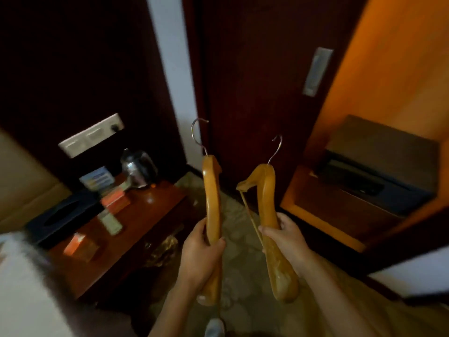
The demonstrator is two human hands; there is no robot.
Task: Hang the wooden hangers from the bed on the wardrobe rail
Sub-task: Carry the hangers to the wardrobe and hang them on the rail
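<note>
My left hand (200,256) grips a wooden hanger (211,190) by its lower arm, the metal hook pointing up and away. In my right hand (285,237) I hold a second wooden hanger (266,190), also hook up, its thin crossbar slanting beside my fingers. Both hangers are in front of a dark wardrobe door (255,81) with a metal recessed handle. To the right, the lit open wardrobe compartment (393,69) shows orange wood. The rail is out of sight. The picture is blurred.
A dark wooden bedside table (150,205) at the left carries a kettle (138,169), small boxes and a remote. White bedding (26,288) lies at the lower left. A dark safe (374,181) sits on a shelf inside the wardrobe. Patterned carpet covers the floor.
</note>
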